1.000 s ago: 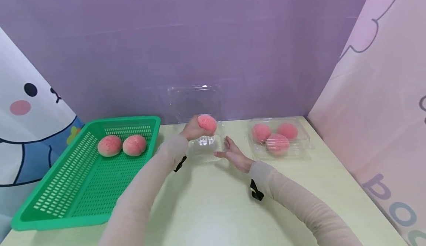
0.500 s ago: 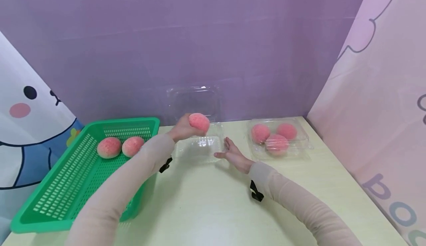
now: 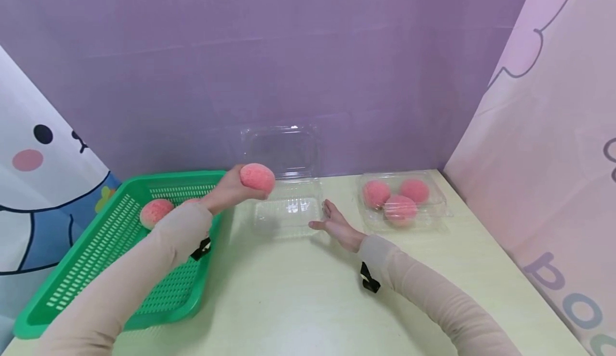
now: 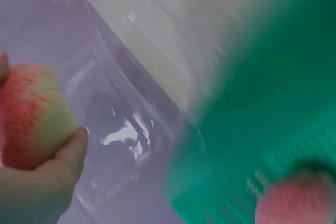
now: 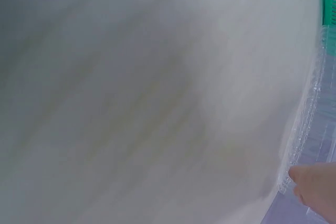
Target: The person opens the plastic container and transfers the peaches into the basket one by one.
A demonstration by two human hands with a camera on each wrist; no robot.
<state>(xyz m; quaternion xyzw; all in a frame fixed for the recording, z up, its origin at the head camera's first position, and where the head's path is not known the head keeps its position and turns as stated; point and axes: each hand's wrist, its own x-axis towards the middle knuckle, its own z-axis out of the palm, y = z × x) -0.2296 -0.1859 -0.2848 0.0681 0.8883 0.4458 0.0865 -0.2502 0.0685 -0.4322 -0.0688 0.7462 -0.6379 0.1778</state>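
My left hand grips a pink peach in the air between the green basket and an open clear plastic clamshell box. In the left wrist view this peach shows red and yellow-green skin, with thumb and fingers around it. The clamshell's lid stands up against the purple backdrop, and no peach lies in its base. At the base's right edge my right hand rests with fingers extended, holding nothing. One peach shows in the green basket; another is mostly behind my left forearm.
On the right stands a closed clear clamshell with three peaches inside. Pale table surface lies in front of the boxes. A purple backdrop rises behind the table, and printed cloths hang at both sides.
My left hand has moved left with the peach, from over the open clamshell to beside the basket's right rim. My right hand has stayed at the clamshell's edge.
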